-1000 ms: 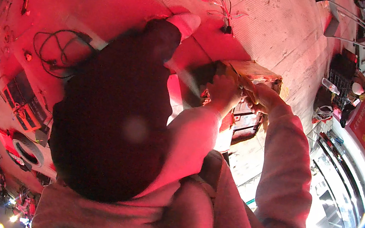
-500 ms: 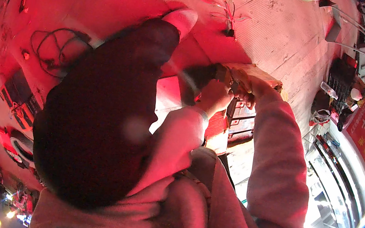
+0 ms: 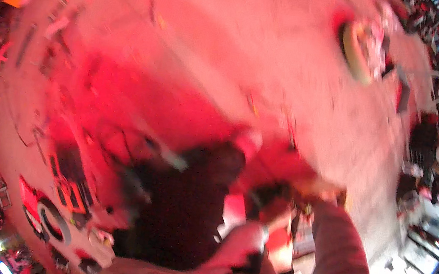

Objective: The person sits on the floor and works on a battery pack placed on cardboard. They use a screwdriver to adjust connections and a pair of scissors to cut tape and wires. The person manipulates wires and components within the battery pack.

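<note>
Left hand (image 3: 276, 217) held low at near left side of brown-topped box (image 3: 331, 188); forearm slanted up and rightward. Right hand (image 3: 309, 197) set against box's top edge, farther forward; sleeve (image 3: 341, 258) angled up and leftward from lower edge. Both hands blurred; whether either grip is spread or pinching cannot be told. Box placed on floor (image 3: 384, 170), right of centre.

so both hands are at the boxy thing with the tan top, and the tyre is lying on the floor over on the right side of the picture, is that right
Not quite: in the head view the tyre lies on the left side, not the right. The left hand and right hand are at the boxy thing, as you say.
</note>
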Action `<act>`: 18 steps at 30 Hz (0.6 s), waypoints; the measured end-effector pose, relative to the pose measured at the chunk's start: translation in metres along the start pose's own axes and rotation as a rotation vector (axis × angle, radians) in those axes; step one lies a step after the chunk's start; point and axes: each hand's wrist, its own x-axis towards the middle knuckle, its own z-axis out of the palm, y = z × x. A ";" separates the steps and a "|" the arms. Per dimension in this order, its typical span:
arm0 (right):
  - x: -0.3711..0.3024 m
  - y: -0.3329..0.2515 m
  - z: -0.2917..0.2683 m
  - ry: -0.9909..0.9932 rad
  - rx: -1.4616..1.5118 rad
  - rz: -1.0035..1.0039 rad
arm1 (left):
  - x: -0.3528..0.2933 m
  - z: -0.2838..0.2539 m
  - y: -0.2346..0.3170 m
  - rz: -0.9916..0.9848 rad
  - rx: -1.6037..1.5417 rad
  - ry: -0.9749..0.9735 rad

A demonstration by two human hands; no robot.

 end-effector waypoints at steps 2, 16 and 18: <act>-0.002 -0.005 0.002 0.011 0.017 -0.013 | 0.001 0.005 -0.009 0.009 -0.034 0.020; 0.008 -0.006 0.007 -0.020 0.079 0.024 | 0.016 0.053 -0.081 0.026 -0.356 -0.147; 0.007 -0.009 0.004 -0.010 0.089 0.022 | 0.019 0.054 -0.083 -0.078 -0.284 -0.264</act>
